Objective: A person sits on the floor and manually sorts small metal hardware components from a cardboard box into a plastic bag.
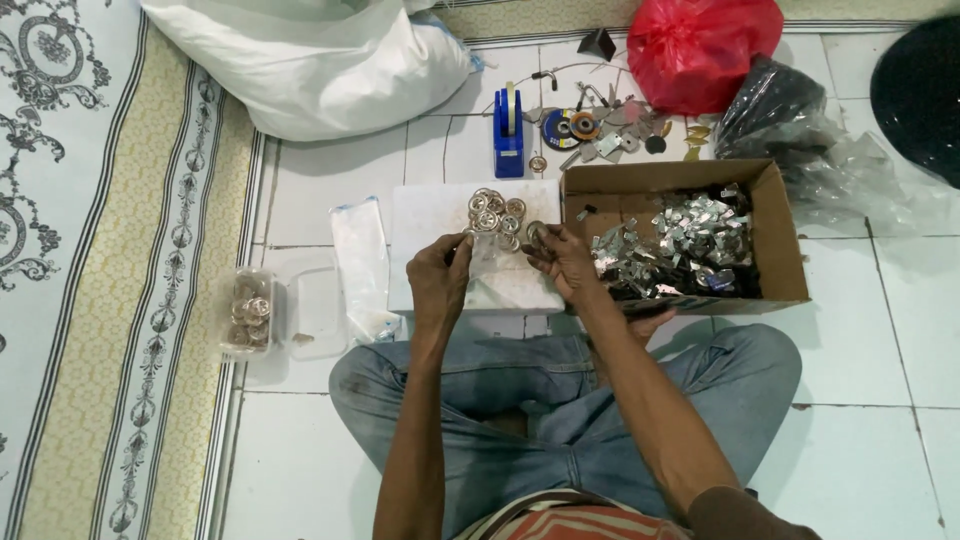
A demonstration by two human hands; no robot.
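Note:
I sit cross-legged on a white tiled floor. My left hand (pixel 438 276) pinches the edge of a small clear plastic bag (pixel 492 262) held over a white board (pixel 432 222). My right hand (pixel 560 258) holds a small metal ring at the bag's other side. A pile of round metal rings (pixel 495 213) lies on the board just beyond both hands. A cardboard box (pixel 782 232) full of shiny metal pieces stands to the right of my right hand.
A clear bag of rings (pixel 249 310) and flat plastic bags (pixel 360 262) lie at left beside a patterned mat (pixel 90 250). A blue tape dispenser (pixel 508 135), small metal parts, a white sack (pixel 320 60), a red bag (pixel 700 45) and dark bags (pixel 780 110) sit beyond.

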